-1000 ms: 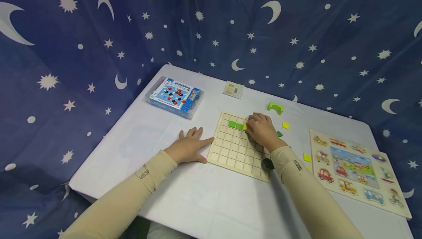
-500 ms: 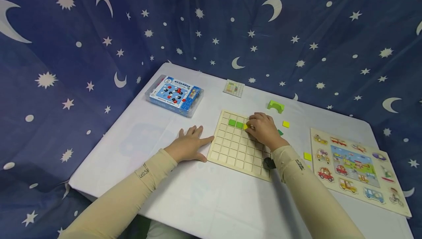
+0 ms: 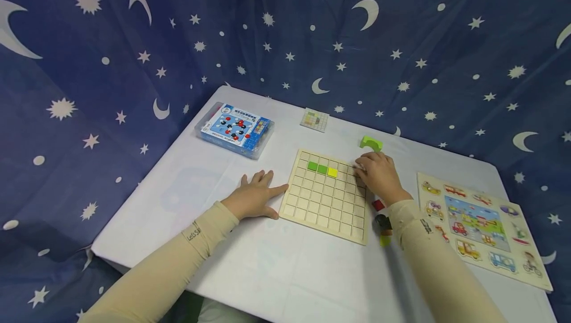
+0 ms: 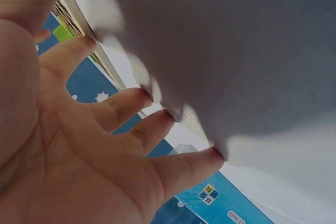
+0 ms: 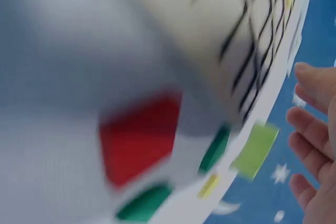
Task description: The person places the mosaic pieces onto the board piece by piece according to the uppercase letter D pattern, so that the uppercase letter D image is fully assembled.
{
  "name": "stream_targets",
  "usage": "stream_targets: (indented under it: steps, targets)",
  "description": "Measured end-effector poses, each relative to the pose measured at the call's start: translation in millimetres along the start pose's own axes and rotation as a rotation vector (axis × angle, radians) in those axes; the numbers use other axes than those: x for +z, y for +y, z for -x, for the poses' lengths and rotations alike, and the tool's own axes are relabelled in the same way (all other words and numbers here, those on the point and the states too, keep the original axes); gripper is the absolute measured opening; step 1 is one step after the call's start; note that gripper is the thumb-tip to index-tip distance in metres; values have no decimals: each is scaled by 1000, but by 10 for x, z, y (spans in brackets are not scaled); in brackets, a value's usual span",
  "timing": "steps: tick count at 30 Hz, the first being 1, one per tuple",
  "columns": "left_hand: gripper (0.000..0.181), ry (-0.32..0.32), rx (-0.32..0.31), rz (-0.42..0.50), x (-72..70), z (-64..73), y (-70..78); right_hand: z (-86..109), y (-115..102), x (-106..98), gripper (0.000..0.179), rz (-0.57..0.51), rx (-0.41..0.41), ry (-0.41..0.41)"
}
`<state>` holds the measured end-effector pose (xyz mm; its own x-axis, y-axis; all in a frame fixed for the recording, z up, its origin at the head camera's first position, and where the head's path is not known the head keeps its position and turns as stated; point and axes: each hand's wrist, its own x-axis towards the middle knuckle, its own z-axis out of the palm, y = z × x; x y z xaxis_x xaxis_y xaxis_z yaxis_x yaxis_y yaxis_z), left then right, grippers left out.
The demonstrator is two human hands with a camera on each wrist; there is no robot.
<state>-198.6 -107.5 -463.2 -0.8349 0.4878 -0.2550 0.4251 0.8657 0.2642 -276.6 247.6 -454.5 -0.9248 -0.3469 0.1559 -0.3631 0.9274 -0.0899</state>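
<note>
My left hand [image 3: 252, 195] lies spread on the white table, fingertips pressed to the cloth and index finger at the left edge of the wooden grid board [image 3: 321, 199]. In the board's upper rows sit two green squares [image 3: 322, 169] and a yellow square [image 3: 332, 172] in a row. My right hand [image 3: 381, 177] hovers over the board's right edge; in the right wrist view its fingers are loosely bent with nothing between them. Near that hand lie a red piece [image 5: 140, 137], dark green pieces [image 5: 144, 203] and a small yellow piece [image 5: 208, 185], all blurred.
A green arch block [image 3: 371, 143] stands beyond my right hand. A small patterned grid card [image 3: 314, 120] lies at the back. To the left is a boxed molecule-model set [image 3: 234, 130]; at the right, a vehicle puzzle board [image 3: 484, 231], partly behind my right forearm.
My right hand has let go of the yellow square, which stays on the board beside the green ones, and has moved right. The red piece has come into sight. My left hand stays put.
</note>
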Motion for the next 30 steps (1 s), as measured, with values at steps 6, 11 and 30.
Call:
stream_targets:
  steps: [6, 11, 30]
  targets:
    - [85, 16, 1, 1, -12, 3, -15, -16, 377, -26, 32, 61, 190, -97]
    - [86, 3, 1, 1, 13, -3, -18, -26, 568, 52, 31, 83, 308, -212]
    - [85, 13, 16, -9, 13, 16, -41, -16, 600, 118, 26, 83, 265, -135]
